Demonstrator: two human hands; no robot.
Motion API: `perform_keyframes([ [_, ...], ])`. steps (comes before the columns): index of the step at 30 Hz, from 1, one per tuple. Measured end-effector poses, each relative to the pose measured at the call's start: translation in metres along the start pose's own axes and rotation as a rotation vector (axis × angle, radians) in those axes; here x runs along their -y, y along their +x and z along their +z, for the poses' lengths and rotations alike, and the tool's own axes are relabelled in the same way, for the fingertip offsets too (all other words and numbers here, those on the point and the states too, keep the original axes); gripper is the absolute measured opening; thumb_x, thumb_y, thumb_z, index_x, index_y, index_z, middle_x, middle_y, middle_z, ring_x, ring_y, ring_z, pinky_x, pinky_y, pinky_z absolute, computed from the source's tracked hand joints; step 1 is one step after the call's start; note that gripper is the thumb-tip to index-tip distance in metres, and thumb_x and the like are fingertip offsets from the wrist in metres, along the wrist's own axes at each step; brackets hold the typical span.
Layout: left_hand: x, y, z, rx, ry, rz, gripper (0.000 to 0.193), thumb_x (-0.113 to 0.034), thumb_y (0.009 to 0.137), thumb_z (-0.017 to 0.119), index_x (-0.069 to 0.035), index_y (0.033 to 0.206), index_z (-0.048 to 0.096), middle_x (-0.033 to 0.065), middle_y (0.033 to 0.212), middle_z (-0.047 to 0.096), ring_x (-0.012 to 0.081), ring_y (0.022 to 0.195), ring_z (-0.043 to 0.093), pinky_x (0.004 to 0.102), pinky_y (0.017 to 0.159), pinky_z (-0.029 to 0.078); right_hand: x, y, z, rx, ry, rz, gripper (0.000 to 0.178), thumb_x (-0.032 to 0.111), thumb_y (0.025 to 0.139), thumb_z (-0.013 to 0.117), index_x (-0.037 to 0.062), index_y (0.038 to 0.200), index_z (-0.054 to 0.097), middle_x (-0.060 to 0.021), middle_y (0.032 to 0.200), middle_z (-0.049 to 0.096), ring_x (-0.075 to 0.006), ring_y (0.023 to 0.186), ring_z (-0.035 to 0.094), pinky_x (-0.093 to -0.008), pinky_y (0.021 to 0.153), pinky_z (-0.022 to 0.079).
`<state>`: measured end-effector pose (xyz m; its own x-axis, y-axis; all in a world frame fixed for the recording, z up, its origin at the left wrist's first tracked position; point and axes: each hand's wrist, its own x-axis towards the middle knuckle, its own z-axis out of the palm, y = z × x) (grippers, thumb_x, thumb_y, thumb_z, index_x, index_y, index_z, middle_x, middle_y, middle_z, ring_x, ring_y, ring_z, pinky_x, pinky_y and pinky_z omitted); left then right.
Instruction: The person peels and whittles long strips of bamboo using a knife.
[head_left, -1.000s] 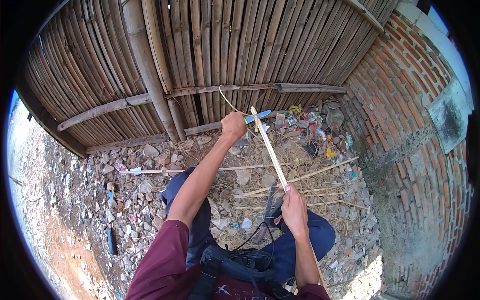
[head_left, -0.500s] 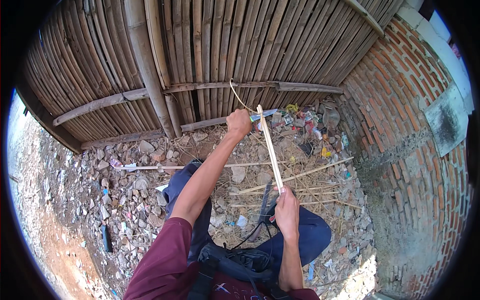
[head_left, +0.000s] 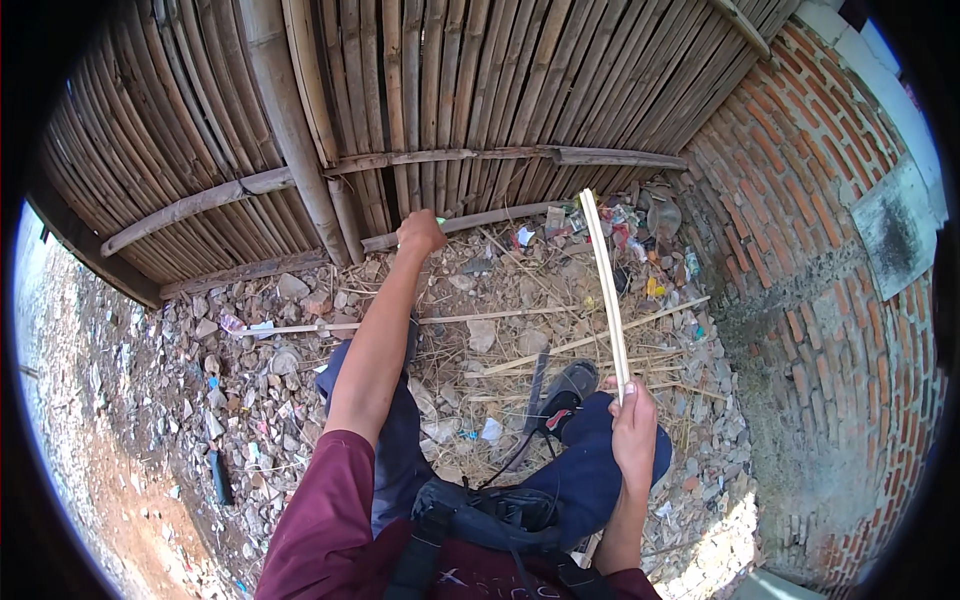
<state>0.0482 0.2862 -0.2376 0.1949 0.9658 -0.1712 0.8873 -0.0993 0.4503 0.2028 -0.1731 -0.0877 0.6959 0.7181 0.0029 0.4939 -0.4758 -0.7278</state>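
Observation:
My left hand (head_left: pixel 420 233) is closed on a knife (head_left: pixel 440 220), stretched out in front near the foot of the bamboo fence. Only a bit of the knife's green handle shows beside the fist; its blade cannot be made out. My right hand (head_left: pixel 634 432) grips the lower end of a pale, freshly cut bamboo strip (head_left: pixel 607 290) above my right knee. The strip points up and away, leaning slightly left, and a lengthwise line runs along it. A clear gap lies between knife and strip.
Ahead stands a bamboo fence (head_left: pixel 440 90) with a thick post (head_left: pixel 285 130). A brick wall (head_left: pixel 800 240) rises on the right. Other bamboo strips (head_left: pixel 590 338) lie across stony ground (head_left: pixel 290 370) strewn with litter. A black shoe (head_left: pixel 570 395) and a dark object (head_left: pixel 219 478) show below.
My left hand has drawn leftward with the knife, away from the strip. My right hand and the strip have shifted right. The thin curled shaving at the strip's tip no longer shows.

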Motion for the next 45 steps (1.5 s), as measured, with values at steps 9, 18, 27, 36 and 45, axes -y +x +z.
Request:
perform_keyframes([
  [9, -0.063, -0.077, -0.068, 0.540, -0.738, 0.329, 0.029, -0.029, 0.099, 0.074, -0.007, 0.087, 0.061, 0.0005, 0.071, 0.052, 0.0131, 0.069, 0.049, 0.0353, 0.064, 0.042, 0.026, 0.038, -0.024, -0.095, -0.143, -0.269, 0.036, 0.020, 0.117, 0.038, 0.0055, 0.128, 0.069, -0.0048, 0.066, 0.047, -0.0157, 0.058, 0.047, -0.0357, 0.058, 0.041],
  [18, -0.107, -0.176, -0.071, 0.743, -1.263, 0.549, 0.033, -0.036, 0.115, 0.053, -0.008, 0.100, 0.059, -0.0032, 0.080, 0.048, 0.0103, 0.068, 0.044, 0.0291, 0.063, 0.040, 0.072, 0.092, -0.036, 0.345, 0.416, -0.245, 0.041, 0.028, 0.119, 0.035, 0.0017, 0.135, 0.062, -0.0011, 0.071, 0.057, -0.0086, 0.051, 0.047, -0.0262, 0.049, 0.041],
  [27, -0.118, -0.192, -0.096, 0.577, -1.458, 0.416, 0.037, -0.041, 0.111, 0.061, -0.005, 0.115, 0.065, -0.0079, 0.073, 0.040, 0.0048, 0.058, 0.033, 0.0249, 0.052, 0.027, 0.062, 0.120, -0.017, 0.606, 0.727, -0.057, 0.041, 0.032, 0.118, 0.040, 0.0006, 0.138, 0.058, -0.0072, 0.077, 0.063, -0.0086, 0.049, 0.049, -0.0228, 0.045, 0.042],
  [36, -0.118, -0.182, -0.081, 0.317, -1.385, 0.344, 0.018, -0.023, 0.102, 0.076, -0.006, 0.100, 0.071, -0.0079, 0.063, 0.047, 0.0044, 0.053, 0.039, 0.0265, 0.050, 0.028, 0.058, 0.129, 0.016, 0.757, 0.697, -0.046, 0.043, 0.030, 0.117, 0.043, -0.0007, 0.144, 0.055, -0.0112, 0.087, 0.069, -0.0108, 0.060, 0.060, -0.0256, 0.057, 0.053],
  [45, -0.121, -0.171, -0.081, 0.294, -1.372, 0.341, 0.018, -0.021, 0.100, 0.077, -0.006, 0.092, 0.069, -0.0076, 0.063, 0.051, 0.0028, 0.051, 0.042, 0.0259, 0.047, 0.028, 0.037, 0.140, 0.018, 0.869, 0.633, -0.016, 0.041, 0.027, 0.116, 0.044, -0.0015, 0.142, 0.057, -0.0081, 0.086, 0.067, -0.0096, 0.059, 0.060, -0.0227, 0.055, 0.052],
])
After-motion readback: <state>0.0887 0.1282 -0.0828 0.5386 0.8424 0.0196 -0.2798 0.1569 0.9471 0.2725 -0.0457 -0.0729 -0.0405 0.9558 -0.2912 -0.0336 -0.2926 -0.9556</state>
